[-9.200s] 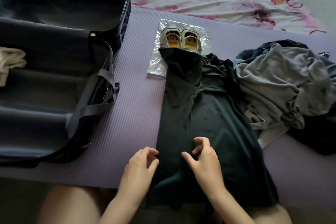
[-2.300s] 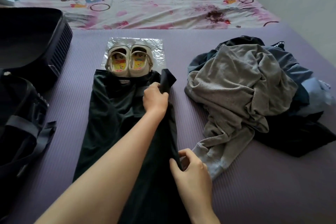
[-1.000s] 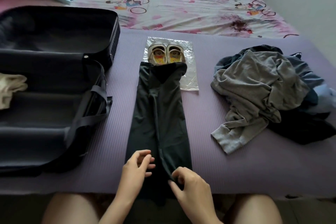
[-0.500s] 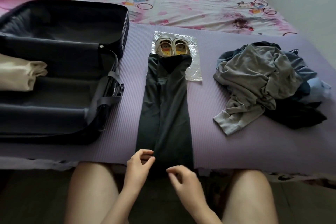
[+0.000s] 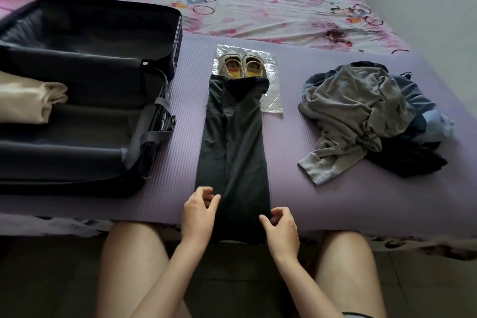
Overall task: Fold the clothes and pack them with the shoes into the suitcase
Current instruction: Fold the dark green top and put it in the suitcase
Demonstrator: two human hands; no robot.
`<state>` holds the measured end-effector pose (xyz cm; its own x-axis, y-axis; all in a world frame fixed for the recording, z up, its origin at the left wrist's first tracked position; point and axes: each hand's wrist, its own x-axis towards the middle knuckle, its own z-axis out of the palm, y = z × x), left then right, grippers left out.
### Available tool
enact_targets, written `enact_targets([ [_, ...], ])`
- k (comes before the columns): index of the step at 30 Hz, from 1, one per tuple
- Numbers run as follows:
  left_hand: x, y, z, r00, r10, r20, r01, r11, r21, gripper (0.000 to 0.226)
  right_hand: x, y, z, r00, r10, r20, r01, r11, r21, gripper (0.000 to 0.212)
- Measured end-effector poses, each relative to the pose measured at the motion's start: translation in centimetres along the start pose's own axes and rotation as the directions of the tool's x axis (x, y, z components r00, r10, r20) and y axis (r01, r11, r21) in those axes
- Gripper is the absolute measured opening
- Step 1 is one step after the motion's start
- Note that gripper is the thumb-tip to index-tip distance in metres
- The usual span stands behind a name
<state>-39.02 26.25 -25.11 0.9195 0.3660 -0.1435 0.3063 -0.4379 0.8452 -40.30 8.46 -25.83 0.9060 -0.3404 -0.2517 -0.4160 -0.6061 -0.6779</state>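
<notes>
dark garment [image 5: 232,150] lies as a narrow strip, 6 to 12 o'clock, shoes [image 5: 242,68] at its far end. hands have just spread to its near corners: right hand [image 5: 280,227] pinches the hem; left hand [image 5: 200,212] curled at the edge, grip unclear. end-to-end fold judged next.

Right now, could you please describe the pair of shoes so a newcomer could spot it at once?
Start at the purple mat. At its far middle lies a crinkled clear plastic sheet, and the shoes sit side by side on it, just beyond the dark folded garment; only they show bright cartoon insoles.
</notes>
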Motion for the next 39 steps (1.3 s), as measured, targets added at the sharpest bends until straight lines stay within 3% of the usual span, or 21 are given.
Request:
enact_targets([
  [4, 3.8, 2.7, 1.0, 1.0, 0.0, 0.001, 0.0, 1.0, -0.017, 0.027, 0.5, 0.2, 0.2, 1.0, 0.023, 0.002, -0.023, 1.0, -0.006, 0.011],
  [8, 7.1, 5.3, 2.8, 0.995, -0.097, 0.008, 0.097, 0.995, -0.01, 0.037, 1.0, 0.4, 0.1, 0.998, 0.059, 0.025, -0.06, 0.998, 0.007, 0.007],
  [12, 9.3, 6.0, 3.3, 0.985, -0.168, -0.029, 0.167, 0.985, -0.038, 0.026, 1.0, 1.0, -0.2, 0.998, 0.025, 0.06, -0.024, 1.0, -0.019, 0.005],
  [16, 9.8, 4.5, 2.5, 0.99, -0.135, -0.05, 0.136, 0.99, 0.023, 0.023, 1.0, 1.7, -0.3, 0.997, 0.019, 0.073, -0.019, 1.0, -0.001, 0.004],
  [21, 8.5, 3.5, 2.0, 0.998, -0.005, -0.059, 0.01, 0.996, 0.088, 0.025, 0.9, 1.6, -0.5, 0.998, -0.004, 0.066, -0.003, 0.995, 0.099, 0.008],
  [24, 5.4, 2.5, 0.4, 0.985, 0.079, -0.15, -0.057, 0.988, 0.147, 0.03, 0.9, 1.8, -0.7, 0.999, 0.014, 0.046, -0.021, 0.988, 0.155, 0.011],
  [27, 1.6, 0.3, -1.4, 0.983, 0.009, -0.186, 0.003, 0.998, 0.068, 0.034, 0.9, 1.9, -0.3, 0.998, 0.043, 0.04, -0.049, 0.984, 0.172, 0.014],
  [33, -1.5, -2.3, -1.7, 0.988, -0.143, -0.051, 0.146, 0.988, 0.059, 0.036, 0.6, 1.7, 0.7, 0.998, 0.048, 0.034, -0.051, 0.994, 0.096, 0.014],
  [39, -1.7, -3.1, -1.5, 0.989, -0.136, -0.059, 0.142, 0.984, 0.11, 0.014, 0.1, 2.1, 0.4, 0.995, 0.055, 0.087, -0.072, 0.976, 0.205, 0.014],
])
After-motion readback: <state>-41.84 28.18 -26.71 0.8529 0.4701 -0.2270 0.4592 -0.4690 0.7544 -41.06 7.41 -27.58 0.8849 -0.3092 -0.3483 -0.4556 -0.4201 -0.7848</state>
